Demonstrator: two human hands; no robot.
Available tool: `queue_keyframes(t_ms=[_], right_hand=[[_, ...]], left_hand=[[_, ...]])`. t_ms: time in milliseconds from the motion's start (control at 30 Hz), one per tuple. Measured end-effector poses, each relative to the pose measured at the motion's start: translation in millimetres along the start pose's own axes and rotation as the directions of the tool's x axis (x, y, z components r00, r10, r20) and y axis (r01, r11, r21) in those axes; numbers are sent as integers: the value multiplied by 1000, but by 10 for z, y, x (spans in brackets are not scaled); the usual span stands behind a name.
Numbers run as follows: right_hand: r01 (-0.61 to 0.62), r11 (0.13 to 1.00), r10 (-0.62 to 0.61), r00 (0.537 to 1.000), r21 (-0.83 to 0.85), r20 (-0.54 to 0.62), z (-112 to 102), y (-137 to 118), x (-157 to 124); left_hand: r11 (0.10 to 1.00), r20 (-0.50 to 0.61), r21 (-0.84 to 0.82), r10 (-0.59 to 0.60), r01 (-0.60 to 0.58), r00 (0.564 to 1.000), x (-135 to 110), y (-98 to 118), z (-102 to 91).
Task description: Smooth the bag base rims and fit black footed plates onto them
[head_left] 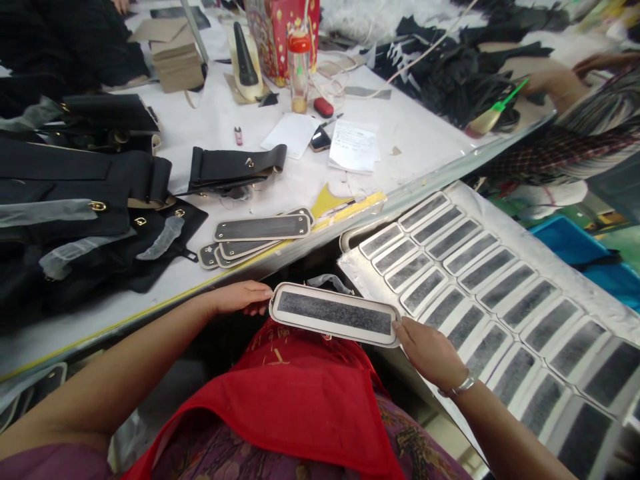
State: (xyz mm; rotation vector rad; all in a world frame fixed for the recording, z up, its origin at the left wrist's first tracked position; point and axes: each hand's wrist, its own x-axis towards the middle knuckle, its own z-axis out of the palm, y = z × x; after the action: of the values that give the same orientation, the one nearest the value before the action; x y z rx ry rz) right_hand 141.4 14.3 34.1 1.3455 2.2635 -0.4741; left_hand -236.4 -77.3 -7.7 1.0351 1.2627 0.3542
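Observation:
Between my two hands is a long panel with rounded ends (pixel 335 313), cream-edged with a dark grey rectangle along its middle. My left hand (pixel 243 297) grips its left end, fingers closed at the edge. At the opposite end my right hand (pixel 430 353) pinches it, the thumb lying over the rim. The panel is held above my lap, tilted slightly down to the right. Behind it a strip of clear wrapping (pixel 327 281) shows, partly hidden. To the right lies a board (pixel 350 267) bearing rows of similar panels (pixel 505 267).
On the white table (pixel 300 177) lie stacked dark panels with studs (pixel 263 228), black leather pieces (pixel 85 173) with gold hardware, a folded black strap (pixel 237 167), papers (pixel 354 143) and a bottle (pixel 299 73). A yellow strip (pixel 350 208) runs along its edge. Another person's arm (pixel 555 93) is at right.

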Motion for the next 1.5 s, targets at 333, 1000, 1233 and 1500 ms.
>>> queue_keyframes(t_ms=[333,1000,1233,1500], right_hand=[[-8,998,7,1000,-67,-11,-14,2,18],[-17,994,16,1000,110,7,-133,-8,-50],[-1,998,1,1000,57,0,-164,8,-15],[38,990,-36,999,134,-16,-119,123,-78]], left_hand=[[995,-247,-32,-102,97,964,159,-8,240],[978,-488,207,133,-34,863,95,33,391],[1000,-353,9,0,3,936,119,85,325],[477,-300,863,750,-168,590,69,452,851]])
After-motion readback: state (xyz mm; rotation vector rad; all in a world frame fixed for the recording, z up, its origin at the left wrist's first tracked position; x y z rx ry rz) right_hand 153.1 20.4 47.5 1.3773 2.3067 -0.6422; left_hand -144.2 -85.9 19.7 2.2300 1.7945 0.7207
